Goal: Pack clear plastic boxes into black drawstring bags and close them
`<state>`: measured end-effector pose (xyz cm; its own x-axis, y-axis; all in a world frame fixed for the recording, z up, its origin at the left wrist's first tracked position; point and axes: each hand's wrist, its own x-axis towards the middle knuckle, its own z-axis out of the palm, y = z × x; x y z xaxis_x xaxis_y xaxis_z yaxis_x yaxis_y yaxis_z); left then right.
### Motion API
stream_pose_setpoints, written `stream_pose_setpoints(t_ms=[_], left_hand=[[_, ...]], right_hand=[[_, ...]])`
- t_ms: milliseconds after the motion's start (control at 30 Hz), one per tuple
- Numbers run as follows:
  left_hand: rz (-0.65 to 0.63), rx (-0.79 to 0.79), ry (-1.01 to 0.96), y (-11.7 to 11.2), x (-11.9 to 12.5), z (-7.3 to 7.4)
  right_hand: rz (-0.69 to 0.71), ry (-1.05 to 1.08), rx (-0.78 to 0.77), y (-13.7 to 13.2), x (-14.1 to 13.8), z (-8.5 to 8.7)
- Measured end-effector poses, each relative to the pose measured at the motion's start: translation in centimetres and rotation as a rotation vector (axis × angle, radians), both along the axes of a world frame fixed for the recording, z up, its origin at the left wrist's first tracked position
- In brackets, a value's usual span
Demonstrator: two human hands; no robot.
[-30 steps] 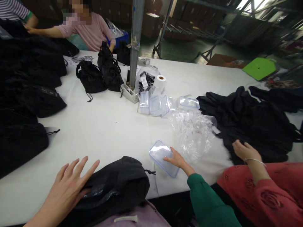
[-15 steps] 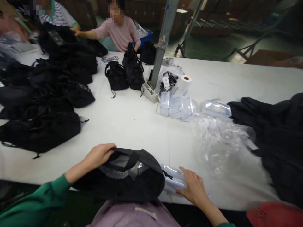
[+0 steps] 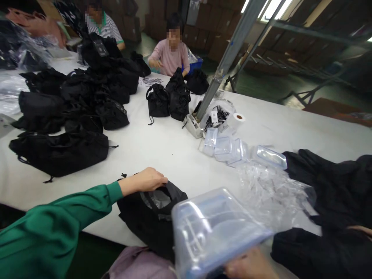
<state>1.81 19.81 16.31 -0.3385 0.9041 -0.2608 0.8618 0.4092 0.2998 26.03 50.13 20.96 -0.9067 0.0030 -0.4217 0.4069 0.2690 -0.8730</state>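
Note:
My left hand (image 3: 149,179) is closed on the rim of a black drawstring bag (image 3: 139,217), whose mouth gapes and shows a silvery lining. In my right hand (image 3: 247,265), low in the view and blurred, is a clear plastic box (image 3: 215,228) with bluish edges. The box is raised in front of the bag's right side and hides part of it. Most of the fingers of my right hand are behind the box.
Black drawstring bags (image 3: 61,153) are heaped on the left of the white table (image 3: 139,151). Clear boxes (image 3: 223,147), crumpled plastic (image 3: 270,190) and black fabric (image 3: 334,186) lie on the right. A metal post (image 3: 223,66) rises beyond. Two people sit across; another hand (image 3: 362,229) shows at right.
My right hand has lifted the clear box from the table beside the bag and brought it up close. My left hand stays on the bag's rim. The camera view has shifted and tilted.

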Motion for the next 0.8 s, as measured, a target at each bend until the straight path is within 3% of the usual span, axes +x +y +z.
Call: stream_pose_setpoints(t_ms=[100,167,267,400,533,600,667,800], left_hand=[[0.052,-0.012,-0.103,1.0,-1.5,0.2],[0.063,-0.012,-0.141,1.8,-3.0,0.4],[0.037,-0.017,-0.184,3.4,-5.8,0.4],[0.000,-0.039,-0.242,6.0,-8.4,0.1],[0.013,-0.037,-0.271,8.2,-9.4,-0.3],[0.035,-0.015,-0.292,8.9,-9.8,-0.1],[0.076,0.040,-0.315,8.9,-10.4,0.5],[0.263,0.251,-0.299,5.4,-10.5,1.4]], right_hand=[[0.209,0.024,-0.209,-5.4,-5.7,1.4],[0.300,0.074,-0.172,-7.9,-8.3,1.8],[0.444,0.113,0.169,-10.2,-10.3,1.4],[0.577,0.136,0.616,-12.3,-11.7,-0.7],[0.697,0.162,0.680,-13.2,-13.9,-1.9],[0.641,0.139,0.661,-12.6,-15.2,-1.9],[0.485,0.110,0.682,-11.3,-16.4,-1.8],[0.300,0.112,0.779,-8.3,-18.6,-1.9]])
